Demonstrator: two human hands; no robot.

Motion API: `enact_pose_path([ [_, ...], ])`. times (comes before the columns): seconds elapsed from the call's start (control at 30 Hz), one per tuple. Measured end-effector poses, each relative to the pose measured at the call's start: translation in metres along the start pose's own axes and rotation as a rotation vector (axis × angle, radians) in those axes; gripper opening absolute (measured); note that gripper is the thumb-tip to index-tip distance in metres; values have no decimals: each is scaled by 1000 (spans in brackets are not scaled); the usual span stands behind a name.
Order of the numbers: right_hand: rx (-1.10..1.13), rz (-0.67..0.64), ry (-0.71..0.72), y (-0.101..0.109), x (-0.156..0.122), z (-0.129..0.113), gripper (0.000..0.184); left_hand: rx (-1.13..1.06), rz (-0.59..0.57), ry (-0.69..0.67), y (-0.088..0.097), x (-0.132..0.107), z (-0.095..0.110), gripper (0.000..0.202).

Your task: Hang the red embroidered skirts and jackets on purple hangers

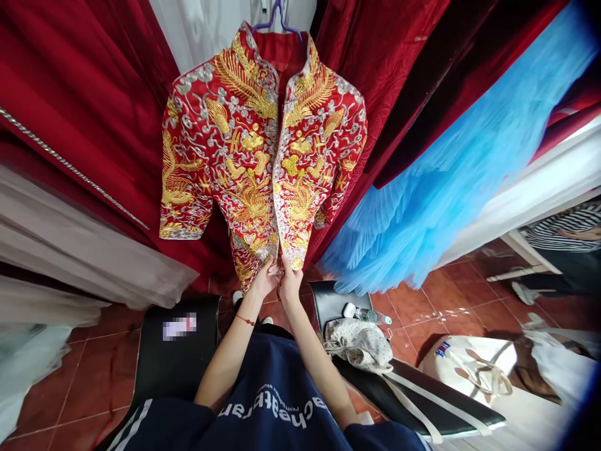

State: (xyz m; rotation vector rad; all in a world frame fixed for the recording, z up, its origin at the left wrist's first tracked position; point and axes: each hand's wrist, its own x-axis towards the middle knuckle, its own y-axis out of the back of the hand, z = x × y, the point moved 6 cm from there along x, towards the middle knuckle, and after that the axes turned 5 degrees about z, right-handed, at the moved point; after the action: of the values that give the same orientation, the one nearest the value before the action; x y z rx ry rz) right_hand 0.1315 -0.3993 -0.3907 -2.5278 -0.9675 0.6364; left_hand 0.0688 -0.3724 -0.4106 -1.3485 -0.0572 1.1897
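Head view: your left hand (pixel 266 277) and right hand (pixel 290 280) pinch the bottom hem of the red jacket (pixel 263 150), gold and silver embroidery all over, hanging open-fronted on a purple hanger (pixel 277 17) among red drapes (pixel 79 94).

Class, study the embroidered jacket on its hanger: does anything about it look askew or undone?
The jacket hangs open down the front. Both hands, left hand and right hand, pinch the two bottom hem corners together. No damage is visible.
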Motion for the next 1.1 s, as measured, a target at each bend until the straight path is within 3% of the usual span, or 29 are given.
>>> enact_pose_path([
  [0.17,-2,29,-9,-3,-3,-4,35,49,30,38,2,1,-4,53],
  [0.33,-13,36,-30,-3,-2,-5,38,92,50,-6,6,6,-4,44],
  [0.53,-9,50,14,-7,-2,-10,36,162,77,-195,13,11,-2,19],
  [0.77,-3,43,40,-14,13,-6,39,263,92,-394,12,18,4,30],
  [1.1,-282,13,100,-15,32,1,52,259,81,-299,12,53,24,16],
])
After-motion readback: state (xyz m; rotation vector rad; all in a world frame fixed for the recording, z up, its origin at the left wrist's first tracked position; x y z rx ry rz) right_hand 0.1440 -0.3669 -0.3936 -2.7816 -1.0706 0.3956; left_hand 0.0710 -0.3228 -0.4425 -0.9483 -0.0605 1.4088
